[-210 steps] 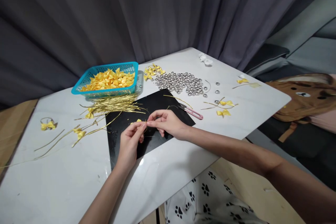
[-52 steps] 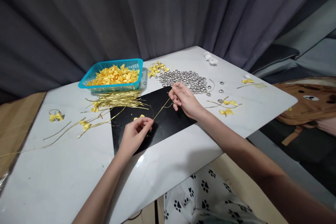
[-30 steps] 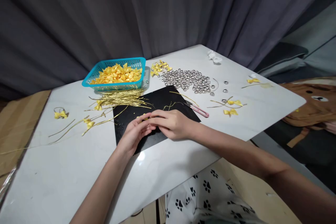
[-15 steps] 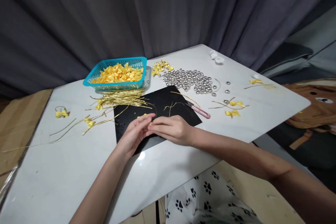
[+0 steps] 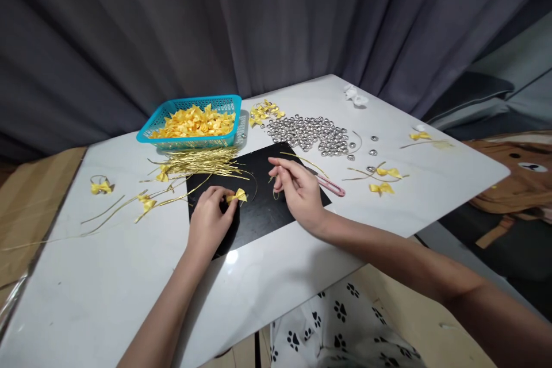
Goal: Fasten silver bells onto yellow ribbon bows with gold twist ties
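My left hand (image 5: 211, 215) is closed at the left part of the black mat (image 5: 263, 215), its thumb and fingers pinching one side of a small yellow ribbon bow (image 5: 237, 196). Over the mat's right part is my right hand (image 5: 299, 192), with the index finger stretched out and the thumb against the curled fingers. A thin gold tie (image 5: 276, 195) curves below these fingertips and appears to be held; the grip itself is partly hidden. Partly behind the right hand lies a pink-handled cutter (image 5: 331, 186). A dark curved strand (image 5: 256, 184) rests beyond the bow.
A blue basket (image 5: 190, 141) of yellow bows stands at the back left, a bundle of gold ties (image 5: 202, 162) before it. Many silver beads (image 5: 310, 132) spread behind the mat. Loose bows (image 5: 382, 188) with ties lie right, others (image 5: 146, 202) left. White scraps (image 5: 356, 96) sit far back.
My hands, together over the mat before, have parted. The left moved slightly left, down onto the bow; the right moved up and right over the gold tie that lay on the mat.
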Demonstrator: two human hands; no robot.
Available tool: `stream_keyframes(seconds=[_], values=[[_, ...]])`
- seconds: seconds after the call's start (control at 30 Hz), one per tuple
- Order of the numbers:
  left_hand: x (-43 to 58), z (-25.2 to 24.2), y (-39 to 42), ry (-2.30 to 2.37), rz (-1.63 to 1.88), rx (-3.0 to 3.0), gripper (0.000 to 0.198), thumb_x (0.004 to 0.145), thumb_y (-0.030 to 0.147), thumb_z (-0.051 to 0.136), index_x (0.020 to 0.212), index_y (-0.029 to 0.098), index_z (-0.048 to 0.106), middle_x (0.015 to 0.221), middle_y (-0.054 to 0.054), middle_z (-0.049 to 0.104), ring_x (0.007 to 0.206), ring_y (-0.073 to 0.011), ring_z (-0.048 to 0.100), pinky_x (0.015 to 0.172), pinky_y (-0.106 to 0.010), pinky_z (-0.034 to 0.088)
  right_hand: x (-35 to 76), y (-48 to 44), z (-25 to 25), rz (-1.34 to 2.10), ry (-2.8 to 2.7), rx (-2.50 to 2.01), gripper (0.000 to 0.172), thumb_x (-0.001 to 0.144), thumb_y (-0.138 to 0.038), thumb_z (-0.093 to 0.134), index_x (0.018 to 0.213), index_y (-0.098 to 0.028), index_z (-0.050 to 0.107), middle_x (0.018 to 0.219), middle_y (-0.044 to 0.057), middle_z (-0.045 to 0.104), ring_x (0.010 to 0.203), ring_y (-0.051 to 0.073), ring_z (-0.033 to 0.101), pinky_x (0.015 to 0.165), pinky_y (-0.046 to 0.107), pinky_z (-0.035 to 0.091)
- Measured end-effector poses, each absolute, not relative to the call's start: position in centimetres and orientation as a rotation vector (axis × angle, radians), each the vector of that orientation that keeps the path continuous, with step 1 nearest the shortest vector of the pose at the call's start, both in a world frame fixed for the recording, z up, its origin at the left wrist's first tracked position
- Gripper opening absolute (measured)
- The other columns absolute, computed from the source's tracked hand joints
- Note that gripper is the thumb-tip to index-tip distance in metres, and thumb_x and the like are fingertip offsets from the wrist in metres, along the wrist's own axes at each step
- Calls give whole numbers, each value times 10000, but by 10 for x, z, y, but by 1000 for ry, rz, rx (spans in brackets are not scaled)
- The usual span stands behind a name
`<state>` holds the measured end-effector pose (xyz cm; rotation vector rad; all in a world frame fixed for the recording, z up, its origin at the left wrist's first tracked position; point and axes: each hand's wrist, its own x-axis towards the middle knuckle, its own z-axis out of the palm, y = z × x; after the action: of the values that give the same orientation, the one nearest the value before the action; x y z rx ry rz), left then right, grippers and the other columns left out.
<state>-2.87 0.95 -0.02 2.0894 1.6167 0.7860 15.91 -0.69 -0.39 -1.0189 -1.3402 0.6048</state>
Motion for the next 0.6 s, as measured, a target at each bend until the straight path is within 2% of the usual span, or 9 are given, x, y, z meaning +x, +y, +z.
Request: stream_keyframes(seconds=[0.1, 0.17, 0.27, 0.37, 0.6], values=[[-26, 0, 10, 1499, 903, 1730, 92, 673, 254, 672, 729, 181, 662, 722, -28, 635, 617, -150, 540, 580, -246, 406, 157, -7, -5, 656, -1332, -1034, 262, 916, -277, 430, 1095, -175, 593, 880, 52, 627, 632, 79, 564, 582, 221, 511], [-22, 3, 10, 1434, 922, 1496, 139, 607, 235, 731, 701, 166, 656, 673, -15, 628, 581, -127, 535, 546, -219, 396, 156, -7, -5, 708, -1326, -1042, 237, 902, -276, 457, 1058, -163, 595, 876, 59, 651, 619, 80, 578, 576, 219, 514], [-17, 11, 7, 1321, 936, 1188, 224, 523, 206, 789, 678, 147, 639, 646, -1, 635, 601, -113, 570, 572, -197, 421, 154, -9, -3, 824, -1356, -1055, 192, 873, -280, 496, 971, -153, 602, 847, 60, 679, 590, 83, 601, 559, 216, 524], [-15, 18, 3, 1225, 896, 982, 282, 496, 184, 813, 718, 137, 646, 644, 6, 653, 609, -93, 586, 590, -173, 439, 151, -11, -3, 906, -1428, -1069, 164, 841, -285, 539, 909, -155, 614, 818, 51, 687, 590, 92, 620, 562, 219, 538], [-15, 19, 3, 1115, 822, 758, 284, 503, 119, 800, 741, 138, 647, 665, 17, 666, 593, -61, 593, 621, -145, 474, 153, -11, -1, 775, -1508, -1106, 142, 853, -272, 527, 873, -158, 610, 819, 41, 639, 643, 99, 612, 551, 197, 514]])
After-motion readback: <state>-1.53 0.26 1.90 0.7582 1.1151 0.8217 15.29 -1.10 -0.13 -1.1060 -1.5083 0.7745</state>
